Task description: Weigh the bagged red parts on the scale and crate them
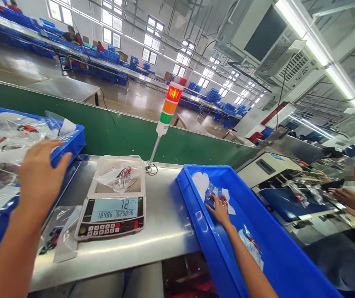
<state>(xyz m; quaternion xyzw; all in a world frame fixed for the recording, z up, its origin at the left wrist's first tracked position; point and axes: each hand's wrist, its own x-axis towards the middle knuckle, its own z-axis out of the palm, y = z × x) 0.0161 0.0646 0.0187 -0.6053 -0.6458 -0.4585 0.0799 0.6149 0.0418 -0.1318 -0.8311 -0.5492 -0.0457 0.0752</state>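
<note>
My left hand point(42, 176) is open, thumb and fingers apart, over clear plastic bags point(1, 142) in the blue bin at the left. On the right, my right hand point(220, 212) reaches into a large blue bin point(210, 231). Its fingers are spread over a clear bag with red parts point(223, 199) and touch it. Another bag with red parts point(251, 244) lies lower in that bin. Between my hands, a digital scale point(115, 215) carries a clear bag with a red and dark item point(123, 176); its top display reads 72.
Left of the scale lies a bag with dark parts point(54, 238) on the metal table point(165, 207). A signal tower point(167, 107) stands behind, its red lamp lit, before a green partition point(118, 136). At the right, a co-worker's hand point(351, 196) is near a blue conveyor belt point(283, 203).
</note>
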